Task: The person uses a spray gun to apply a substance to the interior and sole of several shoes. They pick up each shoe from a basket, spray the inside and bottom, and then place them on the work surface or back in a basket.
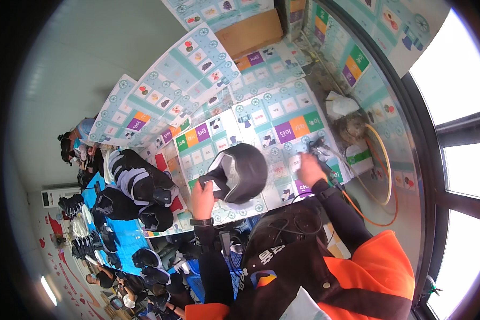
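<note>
Black helmet (240, 170): we hold it up over the middle of the work table (325, 85), which is covered with printed paper sheets (272, 114).
Which way it lies: it sits just to the right of our left hand (201, 198) and to the left of our right hand (308, 169). It is between the two hands.
Nearer hand: the left one. It touches the helmet. The right one is apart from it.
Long way of the helmet: it runs from the low left, by our left hand, up to the right. The round top points up and right.
Left hand: closed on the lower left edge of the helmet, where the grey inside shows.
Right hand: curled by a small dark tool (319, 146) on the table. We cannot tell if it grips the tool.
How the helmet looks: round, smooth and shiny black on the outside. The open side faces left and has grey padding and a pale rim.
Beside it: a pile of black and grey shell parts (138, 189) lies toward the left edge of the table.
Far right: an orange hose (381, 181) loops near the right edge, by the window.
</note>
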`<state>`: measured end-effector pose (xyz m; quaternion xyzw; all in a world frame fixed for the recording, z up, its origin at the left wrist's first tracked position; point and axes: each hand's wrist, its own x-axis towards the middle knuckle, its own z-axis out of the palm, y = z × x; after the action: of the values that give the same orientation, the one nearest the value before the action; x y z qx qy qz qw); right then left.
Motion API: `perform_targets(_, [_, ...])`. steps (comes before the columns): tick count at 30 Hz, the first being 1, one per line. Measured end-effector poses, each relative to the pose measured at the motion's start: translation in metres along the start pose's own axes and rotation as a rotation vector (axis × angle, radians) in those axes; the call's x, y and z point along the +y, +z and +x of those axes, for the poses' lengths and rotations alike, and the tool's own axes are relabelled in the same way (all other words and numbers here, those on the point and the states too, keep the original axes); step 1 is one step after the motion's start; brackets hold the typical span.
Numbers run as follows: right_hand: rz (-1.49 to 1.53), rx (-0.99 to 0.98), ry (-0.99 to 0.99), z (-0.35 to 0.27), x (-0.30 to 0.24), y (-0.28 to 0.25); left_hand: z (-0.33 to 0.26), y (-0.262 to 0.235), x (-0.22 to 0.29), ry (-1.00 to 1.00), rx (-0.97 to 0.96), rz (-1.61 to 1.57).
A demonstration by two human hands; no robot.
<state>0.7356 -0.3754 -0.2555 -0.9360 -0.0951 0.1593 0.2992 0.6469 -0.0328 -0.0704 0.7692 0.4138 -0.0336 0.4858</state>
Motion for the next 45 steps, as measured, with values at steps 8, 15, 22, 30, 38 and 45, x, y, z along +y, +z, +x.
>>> perform_targets(8, [-0.538,0.189,-0.05,-0.005,0.099,-0.001,0.074,0.037,0.041,0.283,-0.1,1.036])
perform_targets(15, [-0.334,0.213,-0.021,0.011,0.072,-0.025,0.151,0.161,0.02,0.406,-0.326,1.041])
perform_targets(22, [0.834,-0.25,0.042,-0.013,0.001,-0.047,0.152,0.163,0.027,0.45,-0.339,0.924])
perform_targets(30, [0.393,-0.103,-0.168,0.015,-0.074,-0.016,0.15,0.151,0.023,0.529,-0.349,0.893])
perform_targets(38, [0.314,-0.125,-0.199,0.023,-0.087,-0.011,0.163,0.148,0.018,0.562,-0.334,0.884])
perform_targets(45, [0.281,-0.204,-0.206,0.018,-0.09,-0.014,0.164,0.141,0.016,0.528,-0.401,0.853])
